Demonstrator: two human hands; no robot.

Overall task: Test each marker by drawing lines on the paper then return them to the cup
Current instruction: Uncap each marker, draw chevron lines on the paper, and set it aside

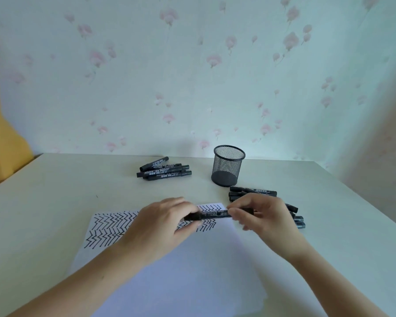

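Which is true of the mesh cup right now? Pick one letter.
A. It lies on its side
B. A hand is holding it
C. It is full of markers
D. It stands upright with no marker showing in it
D: the mesh cup stands upright with nothing showing through its mesh, while both hands hold one marker over the paper.

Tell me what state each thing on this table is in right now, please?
Left hand: grips the marker's left end.
Right hand: pinches the marker's right part.
Held marker: level above the paper, between both hands.
Paper: flat, zigzag lines across its top.
Mesh cup: upright, no markers inside.
Far marker pile: lying flat.
Right marker pile: lying flat beside the cup.
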